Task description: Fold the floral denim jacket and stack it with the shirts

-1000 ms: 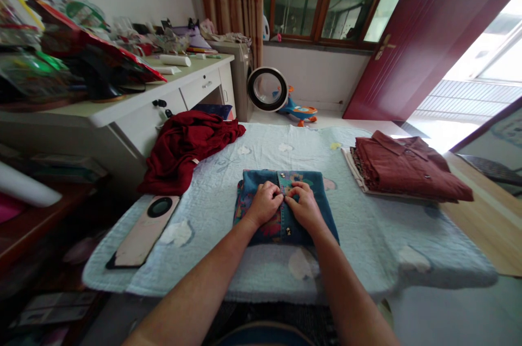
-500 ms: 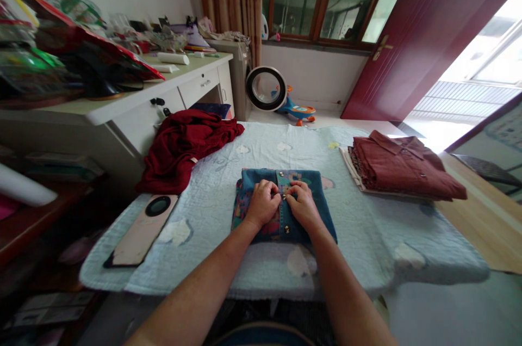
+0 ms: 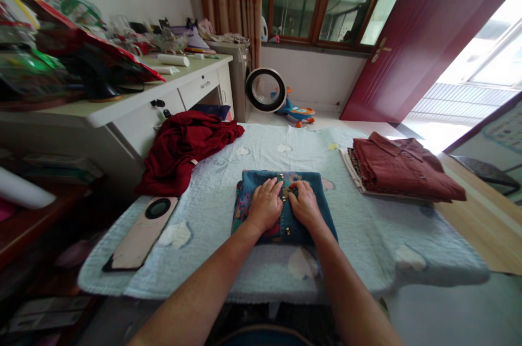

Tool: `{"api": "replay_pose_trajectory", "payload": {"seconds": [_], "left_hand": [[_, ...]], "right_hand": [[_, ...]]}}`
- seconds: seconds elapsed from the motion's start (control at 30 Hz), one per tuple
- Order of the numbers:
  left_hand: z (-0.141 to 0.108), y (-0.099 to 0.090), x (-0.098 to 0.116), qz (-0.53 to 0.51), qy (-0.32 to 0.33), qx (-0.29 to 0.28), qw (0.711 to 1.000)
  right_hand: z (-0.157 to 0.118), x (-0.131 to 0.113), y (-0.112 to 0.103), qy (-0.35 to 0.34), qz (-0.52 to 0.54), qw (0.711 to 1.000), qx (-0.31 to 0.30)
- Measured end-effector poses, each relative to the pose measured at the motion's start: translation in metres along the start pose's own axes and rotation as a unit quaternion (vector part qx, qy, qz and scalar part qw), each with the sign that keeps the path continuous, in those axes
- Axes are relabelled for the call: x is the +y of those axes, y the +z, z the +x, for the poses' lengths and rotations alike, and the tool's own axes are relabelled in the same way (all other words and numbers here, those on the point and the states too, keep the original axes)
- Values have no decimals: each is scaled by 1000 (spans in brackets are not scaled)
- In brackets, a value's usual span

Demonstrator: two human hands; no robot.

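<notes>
In the middle of the desk [image 3: 350, 259], the folded denim garment [image 3: 261, 237]: left hand [image 3: 266, 205] and right hand [image 3: 305, 205] lie on it, grip flat, pinching nothing visibly. Soft, light, probably floppy; best lifted from beneath both sides.

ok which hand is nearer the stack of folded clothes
Right. The right hand rests on the denim garment, left of the stack; the left hand lies farther off, across the buttons.
</notes>
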State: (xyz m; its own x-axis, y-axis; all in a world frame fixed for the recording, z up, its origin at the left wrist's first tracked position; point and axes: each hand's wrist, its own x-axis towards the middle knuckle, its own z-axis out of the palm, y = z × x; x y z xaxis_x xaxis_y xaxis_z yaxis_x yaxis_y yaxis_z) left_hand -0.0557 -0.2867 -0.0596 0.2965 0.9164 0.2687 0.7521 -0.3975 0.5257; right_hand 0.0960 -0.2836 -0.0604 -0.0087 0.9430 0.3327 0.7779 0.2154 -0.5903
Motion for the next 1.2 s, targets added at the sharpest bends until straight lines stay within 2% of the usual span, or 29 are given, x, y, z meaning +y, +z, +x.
{"api": "replay_pose_trajectory", "payload": {"seconds": [0.17, 0.37, 0.53, 0.73, 0.93, 1.0, 1.1, 1.2], "left_hand": [[6, -6, 1, 37, 15, -11, 999], [6, -3, -8, 108, 0, -42, 993], [3, -4, -9, 164, -34, -60, 984], [-1, -12, -18, 172, -63, -71, 981], [-9, -17, -36, 133, -103, -64, 984], [-11, -18, -44, 106, -120, -38, 986], [-13, -21, -59, 29, -146, 33, 988], [-10, -31, -74, -71, -178, 99, 976]], "right_hand": [[11, -3, 1, -61, -22, 996, -68], [15, 0, 3, -61, -86, 981, -164], [19, 10, -6, -39, -150, 970, -188], [24, 33, -12, 18, -202, 965, -169], [19, 68, -18, 74, -176, 975, -112], [15, 76, -21, 72, -145, 984, -81], [6, 81, -27, 70, -74, 995, -11], [-2, 78, -34, 129, 15, 991, 41]]}}
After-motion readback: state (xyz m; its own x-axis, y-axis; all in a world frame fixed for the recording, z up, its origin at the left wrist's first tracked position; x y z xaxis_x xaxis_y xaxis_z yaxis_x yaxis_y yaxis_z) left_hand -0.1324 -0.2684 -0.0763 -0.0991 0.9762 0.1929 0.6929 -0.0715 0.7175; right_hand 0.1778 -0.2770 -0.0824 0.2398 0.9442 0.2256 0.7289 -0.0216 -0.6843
